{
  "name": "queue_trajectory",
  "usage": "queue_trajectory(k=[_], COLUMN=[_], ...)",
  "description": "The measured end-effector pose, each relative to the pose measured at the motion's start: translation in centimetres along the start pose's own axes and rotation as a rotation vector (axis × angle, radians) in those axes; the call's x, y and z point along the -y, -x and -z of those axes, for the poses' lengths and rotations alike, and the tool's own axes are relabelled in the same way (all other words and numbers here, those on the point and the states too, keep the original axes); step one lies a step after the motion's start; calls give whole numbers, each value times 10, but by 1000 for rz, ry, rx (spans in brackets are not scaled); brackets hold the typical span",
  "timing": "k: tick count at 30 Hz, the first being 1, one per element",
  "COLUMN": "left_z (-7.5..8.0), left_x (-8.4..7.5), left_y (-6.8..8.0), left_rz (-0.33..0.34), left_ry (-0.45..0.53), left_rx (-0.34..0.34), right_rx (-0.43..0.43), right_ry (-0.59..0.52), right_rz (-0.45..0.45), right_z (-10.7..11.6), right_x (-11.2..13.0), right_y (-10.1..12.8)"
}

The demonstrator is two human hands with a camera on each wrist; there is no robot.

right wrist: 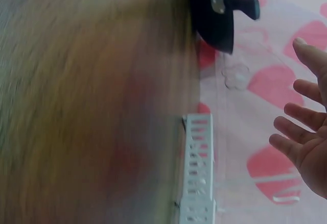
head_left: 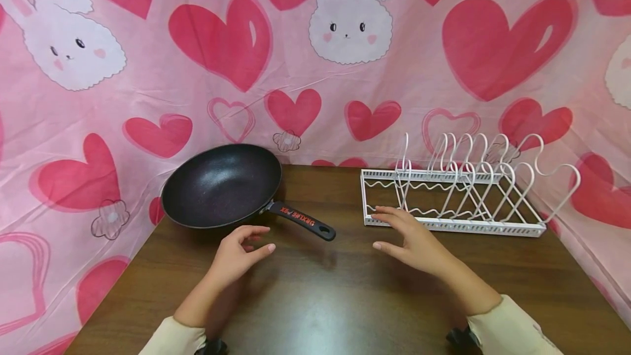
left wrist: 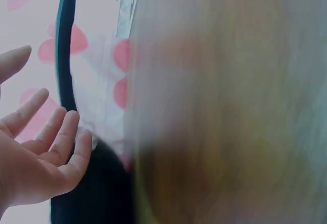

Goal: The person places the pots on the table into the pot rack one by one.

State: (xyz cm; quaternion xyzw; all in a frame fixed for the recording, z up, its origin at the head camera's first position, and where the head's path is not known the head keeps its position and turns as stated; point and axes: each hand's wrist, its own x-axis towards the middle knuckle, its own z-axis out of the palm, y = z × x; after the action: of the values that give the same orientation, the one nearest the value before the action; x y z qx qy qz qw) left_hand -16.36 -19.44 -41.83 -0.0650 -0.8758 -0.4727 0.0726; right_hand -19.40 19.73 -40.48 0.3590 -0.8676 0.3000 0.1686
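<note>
Both hands hover empty, between pan and rack.
The left hand [head_left: 236, 259] is near the pan [head_left: 222, 185] handle, the right hand [head_left: 411, 240] beside the rack [head_left: 453, 226] at 3 o'clock; fingers loosely spread, holding nothing. The next move probably calls for gripping the handle.

From my left wrist view the wooden table [left wrist: 230, 106] is a smear of brown blur, and the pan [left wrist: 64, 55] shows only as a dark edge-on strip. My left hand [left wrist: 36, 152] is cut off at the frame's edge. My right wrist view blurs the table too — the white rack [right wrist: 198, 168] is only partly in frame, and my right hand [right wrist: 306, 142] runs off the right edge.
</note>
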Motion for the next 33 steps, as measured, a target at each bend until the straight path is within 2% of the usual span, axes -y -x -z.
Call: queue_trajectory(k=[3, 5, 7, 11, 16, 21, 27, 29, 33], left_z=[-6, -10, -14, -23, -32, -39, -46, -46, -50], left_x=[1, 3, 4, 7, 11, 10, 7, 6, 5], left_y=[-2, -5, -9, -16, -26, -38, -52, -55, -57], left_rz=[135, 197, 238, 285, 387, 504, 536, 533, 524], left_ry=[170, 283, 387, 535, 722, 939, 1155, 1220, 1314], left_rx=[65, 87, 102, 123, 109, 78, 30, 22, 13], right_rx=[42, 60, 69, 72, 92, 108, 152, 185, 242], right_ry=[-43, -70, -90, -135, -278, -474, -592, -704, -1015], right_rz=[-5, -5, -2, -9, -46, -137, -261, -311, -427], right_z=[-9, -14, -19, -28, -43, -59, -75, -79, -84], right_x=[4, 6, 6, 6, 7, 14, 23, 24, 27], right_y=[-6, -11, -16, -26, -38, -48, -57, -58, -56])
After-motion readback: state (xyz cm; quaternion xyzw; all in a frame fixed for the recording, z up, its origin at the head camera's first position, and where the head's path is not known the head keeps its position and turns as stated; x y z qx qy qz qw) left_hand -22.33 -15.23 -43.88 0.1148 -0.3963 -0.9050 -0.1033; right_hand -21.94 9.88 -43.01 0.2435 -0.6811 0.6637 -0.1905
